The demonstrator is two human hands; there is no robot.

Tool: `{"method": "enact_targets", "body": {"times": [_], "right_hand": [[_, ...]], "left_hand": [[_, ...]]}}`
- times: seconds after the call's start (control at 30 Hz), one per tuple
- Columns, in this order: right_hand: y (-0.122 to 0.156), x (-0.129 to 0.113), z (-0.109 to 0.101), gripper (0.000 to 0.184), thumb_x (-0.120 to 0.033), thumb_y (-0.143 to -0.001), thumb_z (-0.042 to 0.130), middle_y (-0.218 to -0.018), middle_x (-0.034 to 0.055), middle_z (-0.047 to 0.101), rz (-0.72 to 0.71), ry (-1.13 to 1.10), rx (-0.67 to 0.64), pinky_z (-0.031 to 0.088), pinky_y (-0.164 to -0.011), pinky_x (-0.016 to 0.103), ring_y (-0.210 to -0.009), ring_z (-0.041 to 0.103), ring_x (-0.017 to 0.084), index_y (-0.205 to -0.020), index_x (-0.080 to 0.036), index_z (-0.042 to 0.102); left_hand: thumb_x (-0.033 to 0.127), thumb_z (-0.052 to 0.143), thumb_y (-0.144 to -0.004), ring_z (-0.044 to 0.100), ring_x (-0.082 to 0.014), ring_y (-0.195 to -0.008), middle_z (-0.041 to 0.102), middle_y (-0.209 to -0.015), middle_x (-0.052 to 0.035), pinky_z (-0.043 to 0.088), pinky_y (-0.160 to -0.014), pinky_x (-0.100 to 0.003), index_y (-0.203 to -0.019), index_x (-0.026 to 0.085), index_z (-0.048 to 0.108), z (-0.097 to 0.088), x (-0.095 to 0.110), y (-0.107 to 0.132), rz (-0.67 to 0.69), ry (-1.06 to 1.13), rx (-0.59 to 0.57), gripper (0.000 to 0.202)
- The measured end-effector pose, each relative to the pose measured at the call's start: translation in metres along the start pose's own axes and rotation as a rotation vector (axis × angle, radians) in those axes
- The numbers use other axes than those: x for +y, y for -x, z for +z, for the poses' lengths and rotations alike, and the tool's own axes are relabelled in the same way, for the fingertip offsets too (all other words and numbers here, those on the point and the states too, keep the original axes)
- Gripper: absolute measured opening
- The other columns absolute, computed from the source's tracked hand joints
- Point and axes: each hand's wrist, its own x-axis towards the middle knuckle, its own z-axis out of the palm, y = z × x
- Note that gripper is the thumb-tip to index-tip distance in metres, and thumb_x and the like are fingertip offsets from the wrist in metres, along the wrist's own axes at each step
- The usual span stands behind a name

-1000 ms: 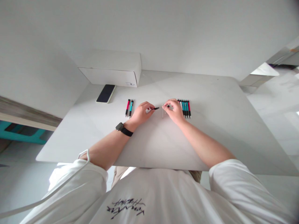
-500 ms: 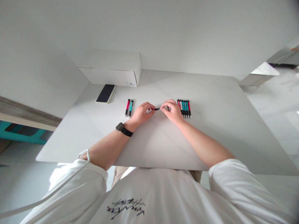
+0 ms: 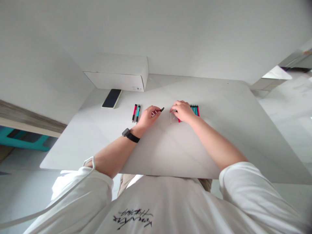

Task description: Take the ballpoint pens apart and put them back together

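Two hands work at mid-worktop (image 3: 219,107): the left hand (image 3: 147,117) pinches a black pen part (image 3: 159,110), while the right hand (image 3: 182,111) covers the pen row (image 3: 195,110), its grip unclear. Just beside it, a thin refill (image 3: 170,118) lies loose and could roll if nudged.

- plain white wall (image 3: 170,29) behind, pretty evenly lit
- big white table (image 3: 231,136) pushed up against it
- pale glossy floor (image 3: 287,117) off to the right
- teal furniture (image 3: 21,141) under a wood-edged ledge (image 3: 26,122), far left
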Motion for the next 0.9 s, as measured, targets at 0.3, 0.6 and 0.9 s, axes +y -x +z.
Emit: {"method": "enact_targets", "body": {"times": [0.3, 0.6, 0.9], "right_hand": [[-0.027, -0.002, 0.006, 0.012, -0.014, -0.087, 0.072, -0.112, 0.0106, 0.069, -0.139, 0.107, -0.237, 0.042, -0.097, 0.048, -0.113, 0.057, 0.033, -0.089, -0.025, 0.078], [-0.002, 0.0, -0.023, 0.013, -0.025, -0.1, 0.056, -0.107, 0.0071, 0.073, 0.11, -0.213, 0.068, 0.048, -0.096, 0.039, -0.103, 0.066, 0.025, -0.101, -0.024, 0.069], [0.025, 0.015, 0.004, 0.035, -0.042, -0.082, 0.077, -0.103, 0.0016, 0.069, 0.412, -0.962, 0.471, 0.055, -0.084, 0.032, -0.092, 0.067, 0.018, -0.111, -0.026, 0.065]], "left_hand": [[0.028, 0.062, -0.1, 0.066, -0.0162, -0.092, 0.066, -0.11, -0.0067, 0.057, -0.081, -0.031, -0.111, 0.023, 0.071, -0.002, -0.002, 0.001, 0.02, 0.012, 0.068, 0.015], [0.02, 0.064, -0.097, 0.066, -0.0191, -0.102, 0.069, -0.11, -0.0058, 0.056, -0.089, -0.036, -0.107, 0.023, 0.066, 0.0, -0.014, -0.003, 0.041, -0.024, 0.163, 0.01], [0.024, 0.066, -0.096, 0.068, -0.0211, -0.099, 0.072, -0.101, -0.0043, 0.054, -0.091, -0.038, -0.106, 0.023, 0.069, -0.001, -0.006, -0.001, 0.068, -0.079, 0.034, 0.01]]}}
